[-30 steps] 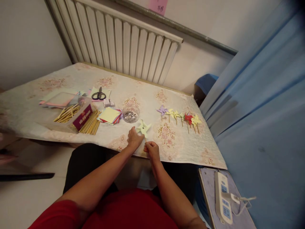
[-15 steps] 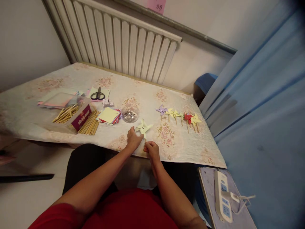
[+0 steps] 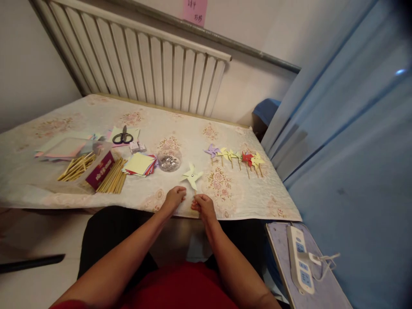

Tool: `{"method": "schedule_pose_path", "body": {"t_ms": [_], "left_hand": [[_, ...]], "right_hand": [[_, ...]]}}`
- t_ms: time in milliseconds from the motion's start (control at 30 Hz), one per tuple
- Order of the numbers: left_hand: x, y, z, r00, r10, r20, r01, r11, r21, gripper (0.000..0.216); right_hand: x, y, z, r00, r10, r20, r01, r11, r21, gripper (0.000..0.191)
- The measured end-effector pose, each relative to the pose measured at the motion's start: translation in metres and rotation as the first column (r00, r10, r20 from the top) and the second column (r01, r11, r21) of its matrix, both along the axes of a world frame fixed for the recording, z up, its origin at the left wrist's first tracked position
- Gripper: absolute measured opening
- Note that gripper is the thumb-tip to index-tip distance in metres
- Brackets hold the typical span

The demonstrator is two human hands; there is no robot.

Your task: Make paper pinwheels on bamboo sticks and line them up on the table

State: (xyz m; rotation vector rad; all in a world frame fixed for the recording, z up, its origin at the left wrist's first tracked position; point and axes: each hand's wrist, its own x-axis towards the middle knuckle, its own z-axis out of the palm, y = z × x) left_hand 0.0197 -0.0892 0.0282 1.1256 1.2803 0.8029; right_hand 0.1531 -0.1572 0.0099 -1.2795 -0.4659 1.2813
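A pale green paper pinwheel (image 3: 192, 176) with a dark pin at its centre faces up above the near edge of the table. My right hand (image 3: 204, 206) pinches its thin stick below the blades. Just to the left, my left hand (image 3: 175, 199) is loosely closed, fingers curled, apart from the blades; nothing shows in it. Beyond the pinwheel stands a round clear dish (image 3: 169, 160) with small shiny metal pieces. Square coloured papers (image 3: 140, 164) lie stacked left of the dish.
Finished-looking pinwheels (image 3: 247, 159) lie in a row at the right. On the left are a clear plastic box (image 3: 74, 186) of sticks, a loose stick bundle (image 3: 112, 177), scissors (image 3: 122, 136) and small boxes (image 3: 137, 147). A power strip (image 3: 300, 259) rests on a side stand.
My left hand has let go of the pinwheel's blade and drawn back toward me, its fingers curling. My right hand keeps hold of the stick. The camera view has shifted slightly.
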Motion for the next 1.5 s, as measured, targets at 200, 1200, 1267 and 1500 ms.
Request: {"method": "schedule_pose_path", "body": {"t_ms": [200,1200,1267,1500], "left_hand": [[0.024,-0.012,0.001,0.987,-0.093,0.134,0.098,0.995,-0.030,0.027],[-0.019,0.031,-0.012,0.647,0.026,-0.762,0.513,0.724,0.460,0.029],[-0.029,0.036,-0.017,0.528,0.112,-0.842,0.593,0.661,0.460,0.031],[-0.036,0.038,-0.021,0.384,0.229,-0.894,0.696,0.564,0.444,0.029]], "right_hand": [[0.002,0.000,-0.004,0.999,0.019,-0.028,-0.018,0.999,0.039,0.033],[-0.001,0.012,-0.001,0.997,-0.070,-0.009,0.070,0.997,-0.039,0.022],[0.004,0.014,0.002,0.997,-0.075,-0.002,0.075,0.997,-0.031,0.022],[0.059,0.027,0.012,0.889,-0.256,0.379,0.254,0.966,0.056,0.011]]}}
